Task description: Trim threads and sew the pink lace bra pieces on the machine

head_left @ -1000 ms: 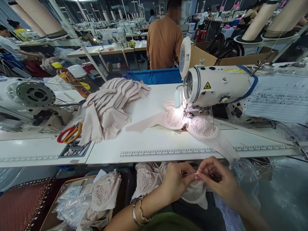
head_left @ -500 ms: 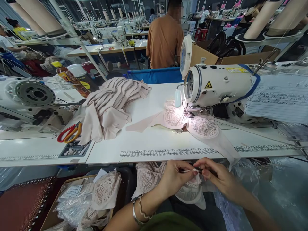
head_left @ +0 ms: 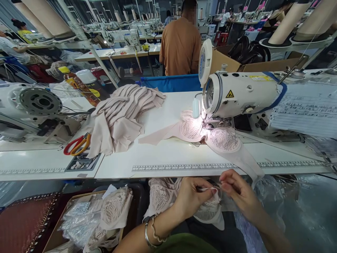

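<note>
Strap (head_left: 206,189) pinched between left hand (head_left: 189,196) and right hand (head_left: 235,191), both closed on it, over lace bra (head_left: 163,196); sewing machine (head_left: 242,95) at 12 o'clock.

- Two hands: left hand (head_left: 190,197), right hand (head_left: 238,194) (both pinching one small white strip (head_left: 207,189))
- One sewing machine (head_left: 240,95) on the bench (head_left: 168,160)
- One pair of scissors (head_left: 77,144)
- Two bracelets (head_left: 152,232)
- One pile of beige fabric (head_left: 121,117)

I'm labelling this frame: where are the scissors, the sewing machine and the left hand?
scissors (head_left: 77,144), head view, on the red and orange handles.
sewing machine (head_left: 244,93), head view, on its white body.
left hand (head_left: 191,198), head view, on its back.
</note>
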A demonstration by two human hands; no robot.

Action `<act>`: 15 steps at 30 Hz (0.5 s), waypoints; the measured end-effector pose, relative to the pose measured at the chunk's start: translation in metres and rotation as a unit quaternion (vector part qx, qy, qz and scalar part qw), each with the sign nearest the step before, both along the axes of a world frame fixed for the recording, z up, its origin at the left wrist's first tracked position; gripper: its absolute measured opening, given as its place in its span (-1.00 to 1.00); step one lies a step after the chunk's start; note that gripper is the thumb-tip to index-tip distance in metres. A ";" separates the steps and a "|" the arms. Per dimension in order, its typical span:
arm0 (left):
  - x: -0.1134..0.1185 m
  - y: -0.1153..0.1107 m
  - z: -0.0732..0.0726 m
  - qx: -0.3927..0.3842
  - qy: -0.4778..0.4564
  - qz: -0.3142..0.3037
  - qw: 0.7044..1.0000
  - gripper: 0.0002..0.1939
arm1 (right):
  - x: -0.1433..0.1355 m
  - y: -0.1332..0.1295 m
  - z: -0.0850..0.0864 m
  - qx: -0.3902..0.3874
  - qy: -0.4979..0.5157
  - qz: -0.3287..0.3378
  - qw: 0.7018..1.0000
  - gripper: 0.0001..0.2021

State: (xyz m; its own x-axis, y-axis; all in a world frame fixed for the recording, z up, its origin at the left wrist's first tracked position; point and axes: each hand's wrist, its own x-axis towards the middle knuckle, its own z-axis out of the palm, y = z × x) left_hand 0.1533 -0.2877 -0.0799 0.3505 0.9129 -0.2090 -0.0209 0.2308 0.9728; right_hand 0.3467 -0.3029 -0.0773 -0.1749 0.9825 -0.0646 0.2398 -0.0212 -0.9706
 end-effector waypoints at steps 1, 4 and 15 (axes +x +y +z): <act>0.000 0.000 0.000 -0.002 -0.004 0.006 1.000 -0.70 | 0.004 -0.002 -0.003 0.005 0.014 -0.009 1.000 -0.57; 0.000 0.000 -0.002 -0.018 -0.020 0.029 0.999 -0.68 | 0.013 -0.010 -0.014 0.004 -0.012 0.040 0.999 -0.42; -0.007 0.010 -0.018 0.092 -0.110 -0.060 0.988 -0.62 | 0.019 -0.040 0.009 0.071 0.048 0.213 0.973 -0.44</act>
